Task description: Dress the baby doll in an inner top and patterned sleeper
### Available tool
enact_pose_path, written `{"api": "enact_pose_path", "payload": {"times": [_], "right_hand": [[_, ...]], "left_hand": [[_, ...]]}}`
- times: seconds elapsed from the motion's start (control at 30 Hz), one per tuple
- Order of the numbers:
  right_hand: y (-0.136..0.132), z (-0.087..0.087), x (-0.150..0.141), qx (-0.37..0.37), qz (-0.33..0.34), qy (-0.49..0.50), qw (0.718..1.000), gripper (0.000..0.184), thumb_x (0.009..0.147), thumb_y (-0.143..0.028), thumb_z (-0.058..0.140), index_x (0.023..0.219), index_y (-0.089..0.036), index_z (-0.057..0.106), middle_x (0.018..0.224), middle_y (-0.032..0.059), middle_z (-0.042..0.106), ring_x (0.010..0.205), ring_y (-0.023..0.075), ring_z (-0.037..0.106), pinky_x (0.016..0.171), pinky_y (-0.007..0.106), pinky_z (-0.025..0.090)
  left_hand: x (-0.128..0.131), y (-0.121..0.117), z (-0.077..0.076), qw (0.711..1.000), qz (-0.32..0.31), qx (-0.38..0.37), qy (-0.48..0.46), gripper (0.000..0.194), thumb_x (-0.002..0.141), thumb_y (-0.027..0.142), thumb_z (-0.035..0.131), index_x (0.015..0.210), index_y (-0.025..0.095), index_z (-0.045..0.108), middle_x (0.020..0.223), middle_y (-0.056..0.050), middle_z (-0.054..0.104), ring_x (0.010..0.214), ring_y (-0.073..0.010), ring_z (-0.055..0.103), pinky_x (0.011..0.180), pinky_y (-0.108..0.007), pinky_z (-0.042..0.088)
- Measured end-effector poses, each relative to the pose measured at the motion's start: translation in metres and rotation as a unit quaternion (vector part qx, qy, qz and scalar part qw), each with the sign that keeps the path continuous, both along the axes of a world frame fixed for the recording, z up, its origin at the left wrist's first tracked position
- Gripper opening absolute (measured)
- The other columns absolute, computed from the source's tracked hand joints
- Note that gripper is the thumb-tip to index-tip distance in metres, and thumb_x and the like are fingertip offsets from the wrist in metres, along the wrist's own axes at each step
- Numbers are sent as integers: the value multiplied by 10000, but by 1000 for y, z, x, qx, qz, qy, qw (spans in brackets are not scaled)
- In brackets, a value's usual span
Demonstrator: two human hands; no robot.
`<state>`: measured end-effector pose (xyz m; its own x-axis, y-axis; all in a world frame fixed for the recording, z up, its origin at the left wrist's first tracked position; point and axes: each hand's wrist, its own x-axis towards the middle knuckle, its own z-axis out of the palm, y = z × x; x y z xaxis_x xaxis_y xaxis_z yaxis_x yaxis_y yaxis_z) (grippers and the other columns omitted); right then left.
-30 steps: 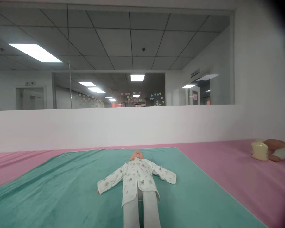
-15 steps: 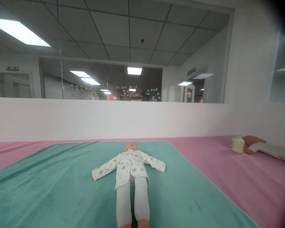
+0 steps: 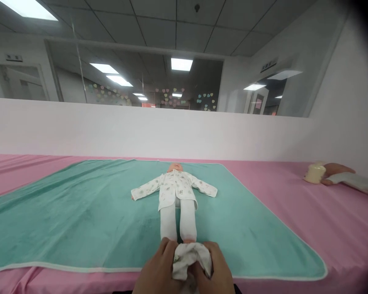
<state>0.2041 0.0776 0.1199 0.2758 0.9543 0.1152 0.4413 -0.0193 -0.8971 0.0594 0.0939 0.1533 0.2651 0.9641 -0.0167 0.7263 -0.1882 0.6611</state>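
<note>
One small cloth [image 3: 188, 258] between two bare hands [image 3: 185, 265].

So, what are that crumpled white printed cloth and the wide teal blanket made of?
The crumpled white printed cloth looks like thin, matte cotton, judging by its soft, small folds, though a blend is possible. The wide teal blanket seems soft plush or fleece: its matte surface shows faint, brushed-looking patches.

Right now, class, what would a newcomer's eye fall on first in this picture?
Probably the doll in its patterned white top, lying face up mid-picture on the green blanket. Next, the left hand and right hand at the bottom edge, gripping a crumpled cloth by the doll's feet. Far right, a cream bottle sits on the pink sheet.
</note>
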Motion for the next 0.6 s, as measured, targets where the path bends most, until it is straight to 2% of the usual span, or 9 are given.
{"api": "enact_pose_path", "payload": {"times": [0.07, 0.17, 0.3, 0.43, 0.5, 0.6], "right_hand": [[3, 3, -2, -26, -15, -15, 999, 247, 746, -411, 470, 878, -215, 543, 803, 34, 608, 735, 180, 563, 646, 250, 420], [3, 11, 2, -63, 18, 17, 998, 273, 772, -413, 431, 925, -219, 547, 797, 30, 627, 711, 175, 566, 633, 246, 412], [2, 17, 12, -46, 82, 134, 986, 327, 769, -431, 460, 976, -189, 535, 875, 47, 625, 778, 175, 561, 704, 257, 427], [9, 17, 26, -78, 156, 237, 956, 378, 673, -428, 620, 938, -183, 511, 874, 34, 606, 830, 193, 554, 724, 272, 424], [14, 19, 33, -79, 181, 219, 956, 394, 616, -431, 683, 857, -177, 503, 814, 15, 586, 790, 184, 542, 693, 265, 417], [22, 29, 42, -77, 214, 127, 965, 339, 630, -409, 687, 789, -169, 507, 775, 0, 560, 758, 163, 516, 671, 253, 406]], "left_hand": [[4, 1, 5, 999, -9, -14, 33, 354, 664, 60, 461, 980, 190, 553, 985, -71, 605, 824, -181, 574, 666, -236, 378], [9, 0, 11, 999, -22, -39, 8, 371, 681, 48, 430, 998, 200, 547, 965, -60, 626, 805, -179, 578, 663, -243, 375], [12, 0, 16, 990, -25, -58, -125, 286, 744, 159, 477, 1009, 208, 573, 953, -45, 647, 856, -194, 582, 705, -251, 400], [13, 6, 24, 961, -31, -94, -257, 290, 701, 225, 580, 990, 211, 591, 957, -28, 658, 889, -219, 587, 739, -272, 423], [14, 10, 29, 945, -48, -111, -304, 328, 678, 237, 619, 1003, 211, 590, 976, -29, 657, 904, -223, 584, 754, -278, 425], [12, 20, 32, 934, -83, -114, -327, 346, 619, 251, 684, 950, 203, 598, 960, -28, 657, 900, -222, 576, 741, -267, 426]]}}
